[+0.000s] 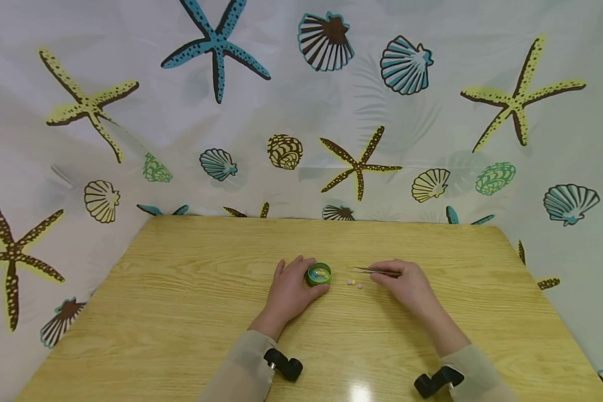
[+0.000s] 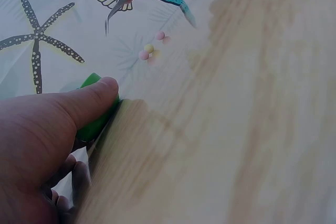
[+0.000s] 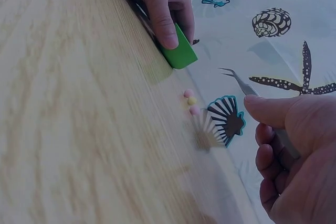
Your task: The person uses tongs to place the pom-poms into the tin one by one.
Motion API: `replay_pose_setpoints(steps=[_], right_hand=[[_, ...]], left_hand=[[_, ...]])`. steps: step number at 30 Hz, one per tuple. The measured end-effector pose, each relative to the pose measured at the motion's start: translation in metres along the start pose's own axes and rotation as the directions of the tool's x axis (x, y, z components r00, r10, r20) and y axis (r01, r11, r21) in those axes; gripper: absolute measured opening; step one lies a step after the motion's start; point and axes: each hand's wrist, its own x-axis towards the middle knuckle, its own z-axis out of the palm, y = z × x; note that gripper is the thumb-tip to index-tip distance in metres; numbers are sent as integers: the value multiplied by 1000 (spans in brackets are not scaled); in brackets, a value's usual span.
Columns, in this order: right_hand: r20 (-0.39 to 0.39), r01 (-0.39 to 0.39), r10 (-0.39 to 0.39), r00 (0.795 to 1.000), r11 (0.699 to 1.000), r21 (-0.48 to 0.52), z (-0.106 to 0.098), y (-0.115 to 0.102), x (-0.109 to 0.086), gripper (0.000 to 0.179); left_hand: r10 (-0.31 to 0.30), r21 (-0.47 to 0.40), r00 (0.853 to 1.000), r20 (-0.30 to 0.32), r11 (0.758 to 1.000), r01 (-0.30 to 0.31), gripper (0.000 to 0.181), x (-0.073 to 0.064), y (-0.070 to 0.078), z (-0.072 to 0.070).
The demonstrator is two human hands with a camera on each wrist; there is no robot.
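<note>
A small round green container (image 1: 312, 281) stands on the wooden table, and some small yellow and bluish pieces (image 1: 321, 273) show inside it. My left hand (image 1: 292, 286) holds it from the left, with the thumb along its near side. In my right hand (image 1: 406, 282) I pinch a pair of metal tweezers (image 3: 240, 83); their bent tips point left and stand slightly apart, with nothing seen between them. Two pink beads and one yellow bead (image 3: 192, 100) lie on the table between the container and my right hand. The tweezers' tips are above the table, apart from the beads.
The wood-grain table (image 1: 191, 312) reaches back to a white cloth (image 1: 261, 123) printed with starfish and shells, which also hangs at both sides. Black camera mounts (image 1: 284, 365) sit on both wrists, over beige sleeves (image 1: 246, 365).
</note>
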Motion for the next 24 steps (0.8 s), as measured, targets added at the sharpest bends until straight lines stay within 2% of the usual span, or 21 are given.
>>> replay_pose_setpoints(steps=[12, 24], right_hand=[[3, -20, 20, 1000, 999, -45, -15, 12, -7, 20], [58, -22, 24, 998, 999, -36, -21, 21, -11, 24]], left_hand=[[-5, 1, 1000, 3, 1000, 5, 72, 0, -2, 0], [-9, -13, 1000, 0, 1000, 9, 72, 1, -1, 1]])
